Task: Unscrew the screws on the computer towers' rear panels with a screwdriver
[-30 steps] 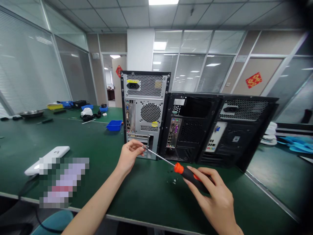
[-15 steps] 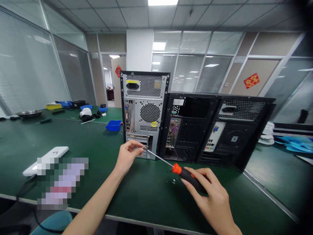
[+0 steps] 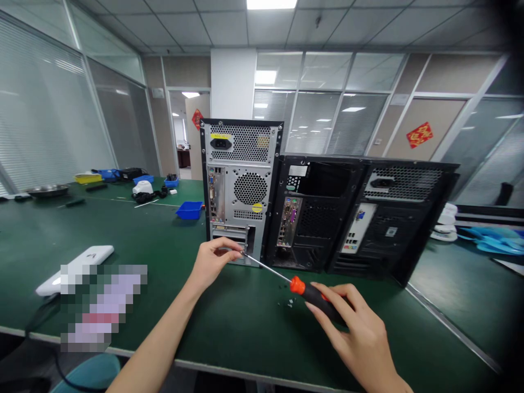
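My right hand (image 3: 356,330) is wrapped round the black and orange handle of a screwdriver (image 3: 315,299), whose metal shaft slants up and to the left. At the shaft's tip, my left hand (image 3: 215,262) pinches thumb and forefinger together; whatever lies between them is too small to make out. Both the tip and those fingers are in front of the lower slot covers of a silver-backed computer tower (image 3: 239,147), standing upright with its rear towards me. Several small screws (image 3: 290,302) lie on the green table (image 3: 229,333), left of the screwdriver handle.
Two black computer cases (image 3: 315,218) stand close on the right. A blue tray (image 3: 189,210) sits left of the silver-backed tower. Farther left are a white power bank-like device (image 3: 92,255) with a cable and a blurred-out purple item (image 3: 108,303). Blue gloves (image 3: 491,240) lie far right.
My left fingertips and the screwdriver tip have shifted slightly down and right. My right hand has moved a little down and right with the screwdriver still in it.
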The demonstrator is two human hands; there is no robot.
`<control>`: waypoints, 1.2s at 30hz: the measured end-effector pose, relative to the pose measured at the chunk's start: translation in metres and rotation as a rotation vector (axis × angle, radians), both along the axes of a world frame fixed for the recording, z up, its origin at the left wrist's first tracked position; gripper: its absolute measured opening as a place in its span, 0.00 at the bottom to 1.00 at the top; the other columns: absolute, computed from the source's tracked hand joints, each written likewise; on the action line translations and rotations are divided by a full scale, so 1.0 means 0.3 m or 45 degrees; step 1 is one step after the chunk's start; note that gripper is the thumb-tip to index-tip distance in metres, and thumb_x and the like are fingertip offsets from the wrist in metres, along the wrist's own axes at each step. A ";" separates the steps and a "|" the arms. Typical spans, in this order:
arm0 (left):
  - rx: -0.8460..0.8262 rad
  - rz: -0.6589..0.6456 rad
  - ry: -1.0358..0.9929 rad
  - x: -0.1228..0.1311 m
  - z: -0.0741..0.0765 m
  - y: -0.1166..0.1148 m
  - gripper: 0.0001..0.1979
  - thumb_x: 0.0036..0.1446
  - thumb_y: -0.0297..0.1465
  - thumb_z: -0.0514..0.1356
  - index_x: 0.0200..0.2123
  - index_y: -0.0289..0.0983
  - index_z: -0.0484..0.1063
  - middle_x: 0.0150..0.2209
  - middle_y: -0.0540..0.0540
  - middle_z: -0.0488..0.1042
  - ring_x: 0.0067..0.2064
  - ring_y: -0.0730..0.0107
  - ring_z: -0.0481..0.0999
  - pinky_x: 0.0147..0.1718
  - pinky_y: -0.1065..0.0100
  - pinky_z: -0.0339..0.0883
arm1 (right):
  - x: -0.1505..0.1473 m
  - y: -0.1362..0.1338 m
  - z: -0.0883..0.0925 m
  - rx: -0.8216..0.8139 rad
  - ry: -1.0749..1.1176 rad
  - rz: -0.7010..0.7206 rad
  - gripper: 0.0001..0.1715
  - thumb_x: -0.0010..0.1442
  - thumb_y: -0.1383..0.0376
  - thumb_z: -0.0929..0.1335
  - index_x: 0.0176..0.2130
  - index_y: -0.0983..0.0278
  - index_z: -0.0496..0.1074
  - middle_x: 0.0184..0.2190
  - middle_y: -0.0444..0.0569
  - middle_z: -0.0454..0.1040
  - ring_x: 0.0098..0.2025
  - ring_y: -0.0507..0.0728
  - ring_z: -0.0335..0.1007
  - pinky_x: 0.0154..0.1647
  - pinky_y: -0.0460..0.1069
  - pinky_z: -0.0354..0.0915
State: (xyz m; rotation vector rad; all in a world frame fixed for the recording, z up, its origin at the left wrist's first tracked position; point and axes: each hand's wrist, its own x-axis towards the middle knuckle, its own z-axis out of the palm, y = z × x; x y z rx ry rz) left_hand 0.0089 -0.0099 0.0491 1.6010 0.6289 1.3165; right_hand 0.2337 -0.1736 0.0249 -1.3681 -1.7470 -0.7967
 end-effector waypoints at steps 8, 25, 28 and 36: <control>-0.040 -0.042 -0.024 0.007 -0.012 0.008 0.03 0.38 0.27 0.67 0.22 0.36 0.77 0.25 0.48 0.78 0.26 0.72 0.76 0.26 0.72 0.74 | 0.011 0.004 -0.027 0.049 -0.289 -0.160 0.14 0.60 0.65 0.67 0.45 0.68 0.69 0.31 0.49 0.71 0.30 0.50 0.68 0.31 0.45 0.64; 0.028 -0.031 0.124 0.011 -0.044 0.031 0.14 0.45 0.30 0.65 0.38 0.36 0.75 0.33 0.47 0.78 0.36 0.70 0.76 0.33 0.72 0.71 | -0.014 0.028 -0.050 -0.068 -0.249 -0.126 0.13 0.64 0.60 0.61 0.40 0.68 0.68 0.29 0.49 0.71 0.29 0.53 0.69 0.29 0.46 0.63; 0.014 -0.058 0.154 0.021 -0.058 0.035 0.18 0.48 0.33 0.64 0.44 0.36 0.72 0.34 0.46 0.77 0.37 0.69 0.76 0.32 0.70 0.72 | 0.001 0.026 -0.069 -0.189 -0.010 -0.075 0.13 0.63 0.57 0.62 0.39 0.65 0.68 0.29 0.46 0.72 0.28 0.51 0.70 0.28 0.45 0.63; 0.116 0.008 0.479 0.064 -0.130 0.018 0.17 0.57 0.36 0.56 0.48 0.35 0.69 0.49 0.41 0.75 0.50 0.66 0.75 0.48 0.64 0.72 | 0.015 0.042 -0.106 -0.835 0.878 0.016 0.26 0.58 0.44 0.59 0.24 0.61 0.60 0.17 0.38 0.59 0.20 0.48 0.56 0.23 0.45 0.56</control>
